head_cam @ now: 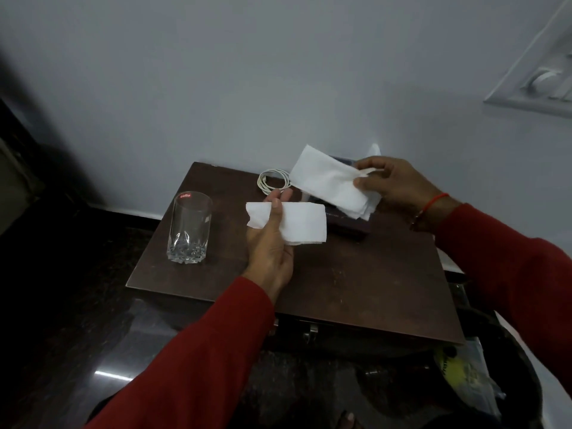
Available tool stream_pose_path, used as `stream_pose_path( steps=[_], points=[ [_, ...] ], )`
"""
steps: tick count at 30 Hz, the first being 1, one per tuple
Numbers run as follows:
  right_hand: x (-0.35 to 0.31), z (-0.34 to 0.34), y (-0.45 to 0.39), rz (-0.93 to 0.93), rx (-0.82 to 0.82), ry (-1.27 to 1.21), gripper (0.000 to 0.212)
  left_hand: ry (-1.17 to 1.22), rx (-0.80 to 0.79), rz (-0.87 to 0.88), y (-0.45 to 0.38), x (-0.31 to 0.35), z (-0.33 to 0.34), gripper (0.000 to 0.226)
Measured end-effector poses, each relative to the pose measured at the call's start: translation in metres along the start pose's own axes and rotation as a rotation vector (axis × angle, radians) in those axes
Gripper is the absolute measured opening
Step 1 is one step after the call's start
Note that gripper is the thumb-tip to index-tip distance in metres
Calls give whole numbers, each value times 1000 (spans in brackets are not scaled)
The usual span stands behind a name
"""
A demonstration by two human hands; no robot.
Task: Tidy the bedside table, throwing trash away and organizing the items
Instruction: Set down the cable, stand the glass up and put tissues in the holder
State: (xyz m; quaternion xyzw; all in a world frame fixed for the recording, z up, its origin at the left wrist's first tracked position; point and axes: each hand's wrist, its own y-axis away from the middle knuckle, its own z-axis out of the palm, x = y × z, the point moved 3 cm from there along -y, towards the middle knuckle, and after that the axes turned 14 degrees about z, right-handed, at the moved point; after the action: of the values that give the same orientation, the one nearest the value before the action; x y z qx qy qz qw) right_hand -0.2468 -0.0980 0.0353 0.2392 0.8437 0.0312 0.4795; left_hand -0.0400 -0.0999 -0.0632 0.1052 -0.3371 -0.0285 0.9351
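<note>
From the head camera, a dark brown bedside table (356,283) is seen from above, set against a pale wall (247,72). A folded white tissue (297,222) is held above the middle of the tabletop by the left hand (272,243), the thumb being pressed across its left part and the fingers closed behind it, so that it is clamped between them. A second, larger tissue (328,181) is held up over the back right of the table by the right hand (399,187), its right edge being pinched between the thumb and the fingertips; several layers can be made out at its lower corner. A red thread (435,201) is worn on the right wrist, and both arms are covered by red sleeves (192,351). A clear drinking glass (189,227), marked with a red label near the rim, is stood upright on the left part of the table, well apart from both hands. A coiled white cable (272,181) is laid at the back edge, just behind the left fingertips. A dark flat box (343,222) is partly hidden beneath the tissues. A switch panel (544,75) is mounted on the wall at upper right.
</note>
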Motion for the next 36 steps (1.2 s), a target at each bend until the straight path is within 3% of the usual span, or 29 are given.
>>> stream_pose_path(
  steps=[4, 11, 26, 36],
  points=[
    [-38, -25, -14, -304, 281, 532, 25, -99, -3, -40, 3, 0, -2, 23],
    [-91, -34, -67, -302, 327, 1026, 32, -194, -63, -93, 5, -2, -1, 16],
    [-69, -17, -89, -182, 286, 1259, 29, -244, -75, -106, 0, 2, -3, 16],
    [-81, 4, -88, -185, 381, 1526, 31, -302, -90, -133, 3, 1, 0, 19]
  ],
)
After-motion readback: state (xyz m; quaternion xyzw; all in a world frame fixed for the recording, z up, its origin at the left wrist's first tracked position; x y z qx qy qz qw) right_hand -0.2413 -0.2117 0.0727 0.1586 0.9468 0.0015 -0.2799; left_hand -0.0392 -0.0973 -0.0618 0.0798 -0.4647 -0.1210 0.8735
